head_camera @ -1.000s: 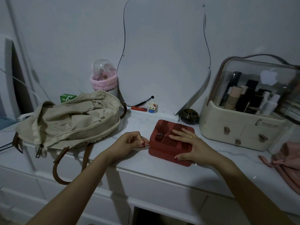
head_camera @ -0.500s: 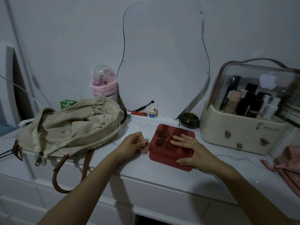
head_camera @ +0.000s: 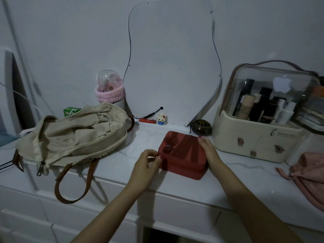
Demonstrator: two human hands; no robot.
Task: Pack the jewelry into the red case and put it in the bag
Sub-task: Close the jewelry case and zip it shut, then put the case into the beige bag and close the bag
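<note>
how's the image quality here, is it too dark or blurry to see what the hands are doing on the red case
Head view: dim and bluish, with soft shadows under the beige bag. Wide-angle bending curves the wall and dresser edges. The right edge smears near the cosmetics organizer. The centre is sharp enough: the left hand pinches at the red case front-left corner; the right hand rests along its right side.
</note>
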